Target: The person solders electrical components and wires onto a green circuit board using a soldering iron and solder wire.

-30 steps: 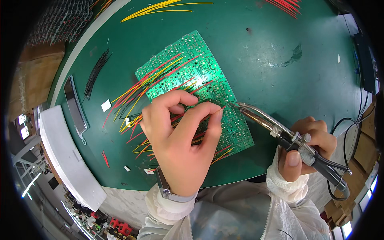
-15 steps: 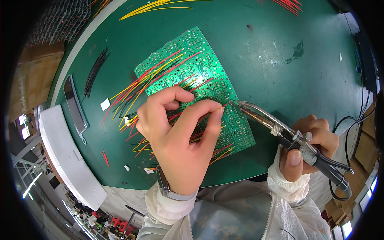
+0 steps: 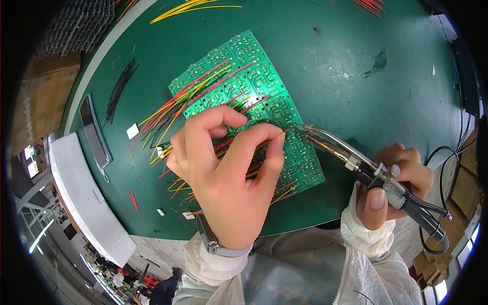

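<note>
- Basically closest in: white jacket [image 3: 384,274], cuffs gathered at both wrists. Watch [image 3: 209,239] with a grey strap on the left one.
- Left hand [image 3: 229,170]: thumb and index pinched on a red wire [image 3: 286,130], other fingers curled over the board. Wire end points at the iron's tip.
- Right hand [image 3: 394,185]: wrapped around the iron [image 3: 363,170], thumb along the near side. Tip is down by the wire end over the board; can't tell if they touch.
- Board [image 3: 307,170]: green, flat on the counter [image 3: 351,46], set at an angle, in front of the person. Left hand hides part of it.
- Leads [image 3: 185,94], red, yellow and black, lie across the board and stick out past its left edge.
- White blocks [image 3: 132,131]: one near the board's upper left, one among the leads, one just beside the watch, a small one further left.
- Short red wires [image 3: 133,201] lie left of those, near a white panel [image 3: 84,201].
- Phone [image 3: 94,132] at the left edge, black wires [image 3: 120,91] just beside it.
- Far side: yellow wires [image 3: 193,7] left of centre, red bundle [image 3: 369,7] to the right.
- Beyond, far left: cardboard box [image 3: 51,86], wire rack [image 3: 76,28].
</note>
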Demonstrator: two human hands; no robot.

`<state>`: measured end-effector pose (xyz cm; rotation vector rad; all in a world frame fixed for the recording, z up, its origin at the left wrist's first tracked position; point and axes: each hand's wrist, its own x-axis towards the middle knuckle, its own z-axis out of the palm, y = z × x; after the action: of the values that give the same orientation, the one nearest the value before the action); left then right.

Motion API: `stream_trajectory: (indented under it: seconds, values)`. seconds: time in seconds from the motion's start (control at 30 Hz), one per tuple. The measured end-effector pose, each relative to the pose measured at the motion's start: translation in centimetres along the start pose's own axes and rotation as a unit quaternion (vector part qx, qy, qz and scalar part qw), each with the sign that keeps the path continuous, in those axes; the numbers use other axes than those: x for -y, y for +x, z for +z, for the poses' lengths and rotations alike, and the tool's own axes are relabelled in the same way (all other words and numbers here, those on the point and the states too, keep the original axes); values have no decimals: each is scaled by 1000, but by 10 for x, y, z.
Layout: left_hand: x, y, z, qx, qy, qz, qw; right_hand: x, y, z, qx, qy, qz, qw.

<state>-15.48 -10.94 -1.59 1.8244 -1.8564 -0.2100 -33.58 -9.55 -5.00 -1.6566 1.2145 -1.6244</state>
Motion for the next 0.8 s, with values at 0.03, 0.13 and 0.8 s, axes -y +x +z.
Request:
stream_trajectory:
  seconds: [0.03,0.13,0.8]
  values:
    - [0,0,0,0,0,0,1000,0,0,0,0,0,0,1000]
    - [-1,1,-1,3,-1,-3,1000,-1,1,0,2,8,-8,1000]
    - [-2,-1,1,-4,-5,-10,1000,-1,2,2,13,4,-22,1000]
